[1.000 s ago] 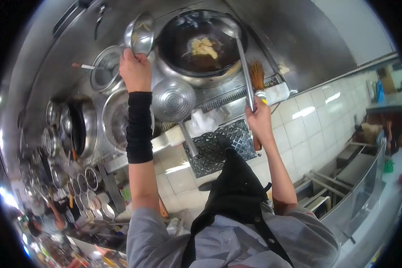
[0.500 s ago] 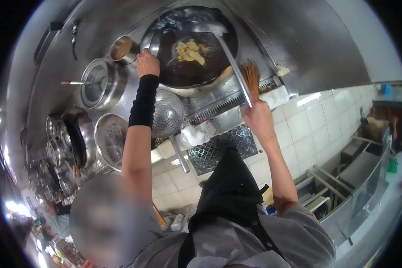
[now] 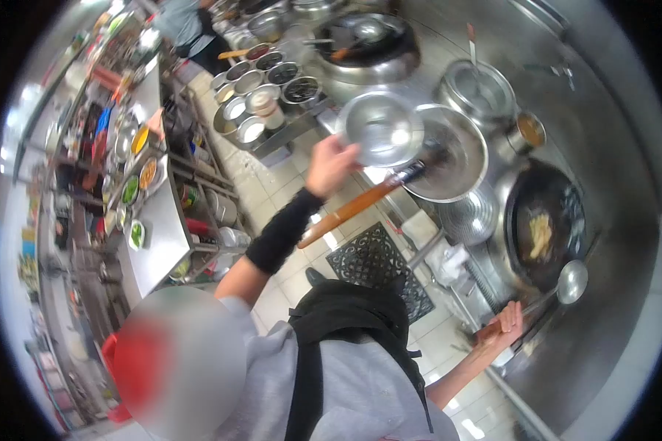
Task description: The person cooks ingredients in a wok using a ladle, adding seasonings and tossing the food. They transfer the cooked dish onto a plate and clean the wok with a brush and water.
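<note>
My left hand (image 3: 332, 165), with a black sleeve on its wrist, pinches the rim of a shiny metal bowl (image 3: 384, 126), held beside and partly over a large metal basin (image 3: 460, 165). My right hand (image 3: 502, 325) is closed round the handle of a ladle (image 3: 572, 282). The ladle's head is at the edge of the dark wok (image 3: 526, 250), above the steel surface. Pale yellow food (image 3: 541, 237) lies in a heap inside the wok. A wooden-handled tool (image 3: 357, 212) rests across the basin's rim, below my left hand.
A perforated strainer (image 3: 467, 215) lies between basin and wok. Beyond are a metal pot (image 3: 478, 88) and a small cup of brown liquid (image 3: 528, 131). Several seasoning containers (image 3: 268, 103) stand at the upper middle. A second wok (image 3: 364, 44) sits behind. Another person (image 3: 187, 33) stands upper left.
My view has swung left. My left hand has moved from the wok's rim to near the large basin, holding the metal bowl. The ladle's head has left the wok's inside for its edge.
</note>
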Demonstrator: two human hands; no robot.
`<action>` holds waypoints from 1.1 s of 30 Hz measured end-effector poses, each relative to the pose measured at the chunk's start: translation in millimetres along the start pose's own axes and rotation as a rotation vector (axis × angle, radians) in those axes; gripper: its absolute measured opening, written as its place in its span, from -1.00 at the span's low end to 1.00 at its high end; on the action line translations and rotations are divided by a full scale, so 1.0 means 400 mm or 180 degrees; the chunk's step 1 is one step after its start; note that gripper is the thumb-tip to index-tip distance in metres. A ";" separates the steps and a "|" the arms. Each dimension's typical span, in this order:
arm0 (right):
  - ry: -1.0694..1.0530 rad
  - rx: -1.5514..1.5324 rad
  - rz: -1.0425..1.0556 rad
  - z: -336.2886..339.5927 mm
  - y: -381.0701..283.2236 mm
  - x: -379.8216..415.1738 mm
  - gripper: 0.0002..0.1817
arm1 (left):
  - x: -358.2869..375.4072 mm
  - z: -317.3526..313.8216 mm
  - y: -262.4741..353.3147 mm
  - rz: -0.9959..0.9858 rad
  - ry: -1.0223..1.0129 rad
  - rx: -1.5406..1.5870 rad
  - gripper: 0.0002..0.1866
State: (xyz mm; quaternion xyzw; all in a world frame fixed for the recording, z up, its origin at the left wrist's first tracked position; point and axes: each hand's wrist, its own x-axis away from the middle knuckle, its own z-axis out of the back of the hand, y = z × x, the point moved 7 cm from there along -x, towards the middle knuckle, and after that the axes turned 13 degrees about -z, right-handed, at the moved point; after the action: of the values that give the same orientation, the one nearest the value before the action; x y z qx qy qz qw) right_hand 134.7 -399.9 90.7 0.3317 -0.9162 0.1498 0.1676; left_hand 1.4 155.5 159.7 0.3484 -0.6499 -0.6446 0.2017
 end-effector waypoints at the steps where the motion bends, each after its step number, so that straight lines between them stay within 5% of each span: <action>1: 0.0019 0.0172 -0.0047 -0.006 0.039 -0.013 -0.67 | 0.054 0.185 -0.011 0.0096 0.0287 -0.0108 -0.75; 8: 0.0067 0.1503 -0.0483 -0.317 0.504 -0.163 -0.94 | 0.693 1.244 -0.175 0.0078 0.3845 -0.0139 -0.86; 14: -0.0192 0.3465 -0.0186 -0.615 0.982 -0.251 -0.67 | 1.009 1.610 -0.202 -0.0236 0.5135 0.0198 -0.89; 17: -0.0381 0.4132 -0.0240 -0.666 1.191 -0.336 -0.69 | 1.078 1.705 -0.264 -0.0134 0.5340 0.0323 -0.82; 22: -0.0621 0.4901 -0.0399 -0.787 1.537 -0.458 -0.75 | 1.070 1.673 -0.251 -0.0188 0.4686 0.0682 -0.55; 24: -0.0878 0.5147 -0.0397 -0.830 1.668 -0.527 -0.80 | 1.094 1.662 -0.320 0.0474 0.4263 0.0850 -0.39; 26: -0.1109 0.5367 -0.0289 -0.866 1.789 -0.622 -0.87 | 1.072 1.581 -0.319 0.0968 0.4136 0.0900 -0.56; 28: -0.1201 0.5601 -0.0217 -0.863 1.911 -0.763 -0.87 | 1.094 1.544 -0.400 0.1328 0.3284 0.0398 -0.70; 30: -0.1117 0.5796 -0.0122 -0.890 2.024 -0.855 -0.86 | 1.066 1.469 -0.404 0.1178 0.2776 0.0218 -0.49; 31: -0.1002 0.5863 -0.0061 -0.906 2.069 -0.887 -0.87 | 1.068 1.455 -0.432 0.1528 0.2753 0.0104 -0.42; 32: -0.1113 0.6021 0.0008 -0.919 2.113 -0.926 -0.86 | 1.021 1.428 -0.388 0.1661 0.2991 0.0401 -0.73; 33: -0.1016 0.6033 -0.0061 -0.921 2.152 -0.962 -0.84 | 0.993 1.418 -0.379 0.2058 0.3174 0.0569 -0.71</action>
State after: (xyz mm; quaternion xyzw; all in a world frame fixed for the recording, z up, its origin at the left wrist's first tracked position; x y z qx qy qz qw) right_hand -76.6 589.4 125.0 0.3533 -0.4237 0.7799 -0.2956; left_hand -641.2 278.9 -112.6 0.4090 -0.6017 -0.2523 0.6380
